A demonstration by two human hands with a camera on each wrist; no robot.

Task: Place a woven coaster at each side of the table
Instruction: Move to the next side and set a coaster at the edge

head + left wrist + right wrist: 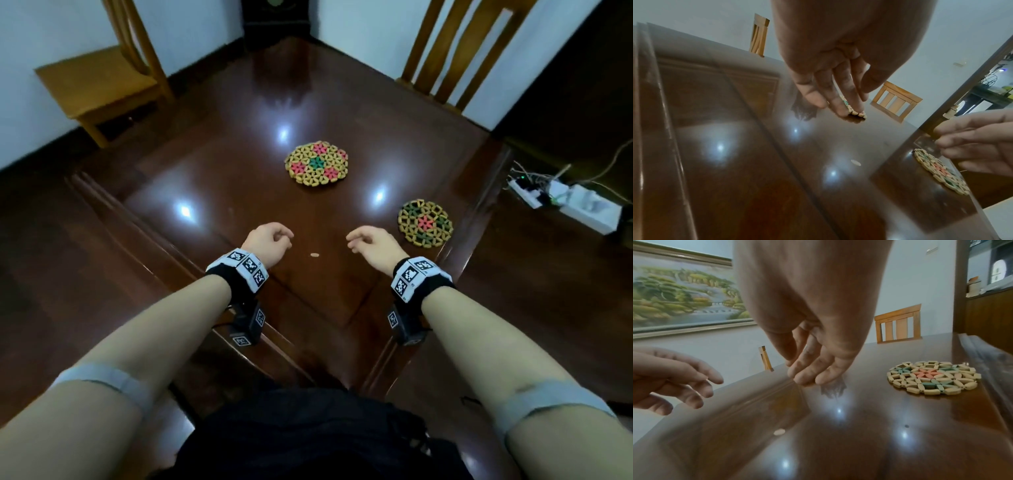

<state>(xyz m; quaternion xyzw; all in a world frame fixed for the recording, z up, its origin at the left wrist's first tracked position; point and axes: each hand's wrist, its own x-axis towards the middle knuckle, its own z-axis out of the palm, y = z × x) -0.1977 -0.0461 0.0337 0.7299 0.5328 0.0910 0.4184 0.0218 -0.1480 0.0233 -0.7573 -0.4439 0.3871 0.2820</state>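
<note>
1. Two woven coasters sit on the table: the larger coaster mid-table, the smaller coaster by the right edge, probably already its side.
2. Your left hand and right hand hover loosely curled, holding nothing.
3. No readable writing, just wrist marker tags.

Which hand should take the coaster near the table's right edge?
Right. The right hand hovers empty beside the smaller coaster; the left hand is across the table.
</note>
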